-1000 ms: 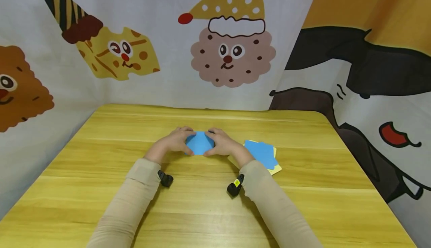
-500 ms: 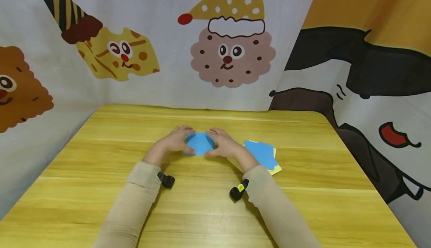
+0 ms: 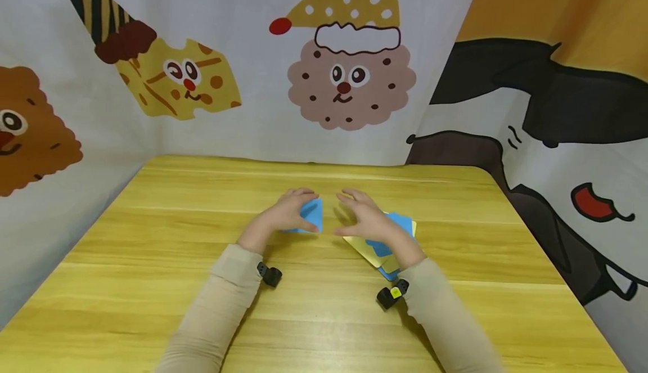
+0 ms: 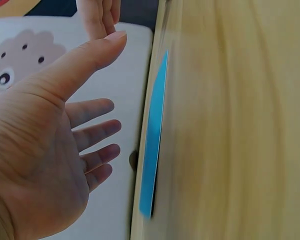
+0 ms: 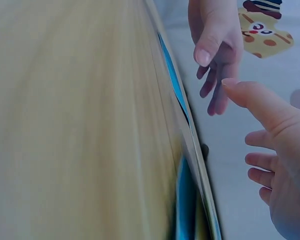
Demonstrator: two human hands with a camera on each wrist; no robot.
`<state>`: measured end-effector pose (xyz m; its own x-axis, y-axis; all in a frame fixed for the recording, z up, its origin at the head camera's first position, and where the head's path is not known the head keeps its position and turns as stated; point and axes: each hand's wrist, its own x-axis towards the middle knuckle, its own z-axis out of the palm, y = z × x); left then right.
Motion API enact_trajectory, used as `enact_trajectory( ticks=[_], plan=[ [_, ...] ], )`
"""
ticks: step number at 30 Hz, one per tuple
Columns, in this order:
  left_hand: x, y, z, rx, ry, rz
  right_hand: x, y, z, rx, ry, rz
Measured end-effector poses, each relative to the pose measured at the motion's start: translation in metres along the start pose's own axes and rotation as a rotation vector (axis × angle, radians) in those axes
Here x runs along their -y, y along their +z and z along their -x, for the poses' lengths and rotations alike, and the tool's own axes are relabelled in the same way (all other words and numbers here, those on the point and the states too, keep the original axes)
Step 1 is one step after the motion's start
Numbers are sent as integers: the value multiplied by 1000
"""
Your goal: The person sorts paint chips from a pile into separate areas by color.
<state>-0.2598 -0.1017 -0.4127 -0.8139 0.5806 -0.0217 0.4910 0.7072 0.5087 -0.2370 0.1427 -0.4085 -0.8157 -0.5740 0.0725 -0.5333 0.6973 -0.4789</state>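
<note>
Both hands have come off the blue paper since the earlier frames: they were closed in on it from either side, now they stand apart with a gap between them. Head view: left hand [image 3: 287,211] hovers over the folded blue paper [image 3: 311,214], fingers relaxed, covering its left part; whether fingertips touch the sheet cannot be told. Right hand [image 3: 365,219] is spread and holds nothing, hanging above the near edge of the paper stack [image 3: 401,222], blue and yellow sheets lying on the wooden surface [image 3: 152,249] just right of the folded piece. Left wrist view: palm open, fingers [image 4: 92,111] loosely extended and clear of the paper [image 4: 153,135], which lies flat on the surface [image 4: 230,120]. Right wrist view: right hand's fingers [image 5: 262,139] straight, empty; left hand [image 5: 213,35] seen beyond, fingers hanging down near the blue sheet's edge [image 5: 172,80]; the stack's edges [image 5: 186,200] are blurred in the foreground. Risk, as a judgement: with neither hand pressing it, the fold may spring open or the light sheet slide when touched again; the right sleeve passing low over the stack could drag those sheets out of line.
</note>
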Motion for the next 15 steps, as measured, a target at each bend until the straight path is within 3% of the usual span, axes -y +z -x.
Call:
enact_trajectory(
  ticks=[15],
  plan=[
    [-52, 26, -29, 30, 71, 7, -44, -27, 59, -79, 2, 6]
  ],
)
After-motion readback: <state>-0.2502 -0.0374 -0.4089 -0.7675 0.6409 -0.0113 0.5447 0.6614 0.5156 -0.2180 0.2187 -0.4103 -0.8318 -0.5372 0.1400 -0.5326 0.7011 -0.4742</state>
